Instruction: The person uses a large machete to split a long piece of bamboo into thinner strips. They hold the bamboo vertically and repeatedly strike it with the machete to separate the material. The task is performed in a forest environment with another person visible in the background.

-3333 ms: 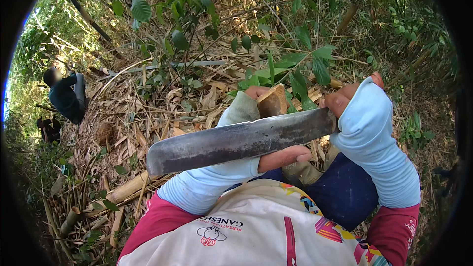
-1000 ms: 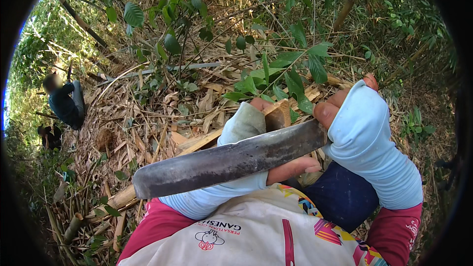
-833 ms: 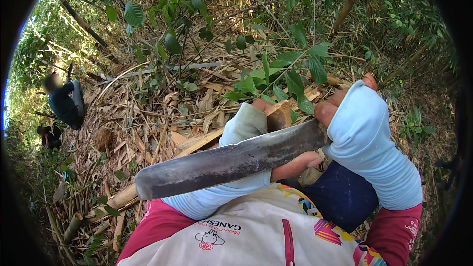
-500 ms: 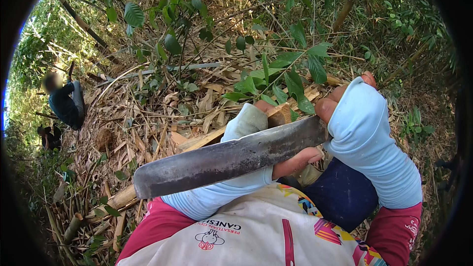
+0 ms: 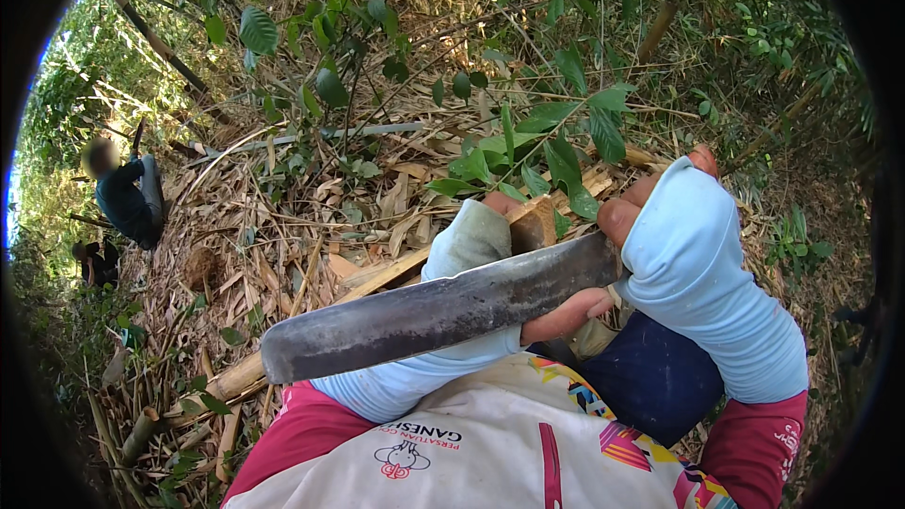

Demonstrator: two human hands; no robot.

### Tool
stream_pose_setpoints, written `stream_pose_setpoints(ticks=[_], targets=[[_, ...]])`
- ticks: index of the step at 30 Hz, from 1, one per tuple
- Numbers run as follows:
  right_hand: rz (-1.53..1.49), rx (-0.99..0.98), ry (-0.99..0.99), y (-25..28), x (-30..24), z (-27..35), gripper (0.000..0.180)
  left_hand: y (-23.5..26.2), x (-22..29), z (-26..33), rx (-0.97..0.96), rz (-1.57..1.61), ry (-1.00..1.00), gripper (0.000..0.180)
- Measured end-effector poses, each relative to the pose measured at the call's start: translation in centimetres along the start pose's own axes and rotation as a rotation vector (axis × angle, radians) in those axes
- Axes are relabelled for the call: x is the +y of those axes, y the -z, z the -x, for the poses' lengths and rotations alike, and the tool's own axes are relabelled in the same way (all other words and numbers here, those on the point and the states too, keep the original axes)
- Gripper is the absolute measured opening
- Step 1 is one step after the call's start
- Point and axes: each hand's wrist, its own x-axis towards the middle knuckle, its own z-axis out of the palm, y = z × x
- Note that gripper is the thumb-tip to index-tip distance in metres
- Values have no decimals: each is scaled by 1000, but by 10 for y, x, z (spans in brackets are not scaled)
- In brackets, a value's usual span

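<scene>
My right hand (image 5: 641, 203), in a light blue sleeve cuff, is closed around the handle of a machete, most of which is hidden by the fingers and cuff. The broad dark blade (image 5: 434, 306) points left across my body, its blunt end over my left forearm. Behind the blade, my left hand (image 5: 566, 314) appears closed around a split bamboo piece (image 5: 535, 223), with the thumb showing below the blade and fingers above. Much of that grip is covered by the blade. The bamboo's pale cut end sits just above the blade.
Dry bamboo leaves (image 5: 273, 254) litter the ground. A leafy green sapling (image 5: 556, 151) leans close to both hands. Cut bamboo (image 5: 240, 379) lies at lower left, near a stump (image 5: 141, 429). One person (image 5: 127, 198) crouches far left, with another dark figure (image 5: 94, 264) below.
The machete blade and my right hand have shifted very slightly, the blade's free end a little down and to the right. My left hand stays nearly in place.
</scene>
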Motion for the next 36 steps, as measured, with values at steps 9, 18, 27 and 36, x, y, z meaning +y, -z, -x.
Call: stream_pose_setpoints(ticks=[9, 18, 27, 36], targets=[[145, -40, 52, 1, 5, 0, 16, -5, 12, -3, 103, -7, 181, 63], [148, -21, 62, 4, 6, -1, 14, 3, 9, -1, -104, -446, -38, 61], [12, -37, -8, -2, 3, 5, 15, 9, 1, -4, -152, -606, -130, 60], [37, -59, 0, -5, 3, 4, 12, 1, -11, -4, 50, -267, -110, 72]])
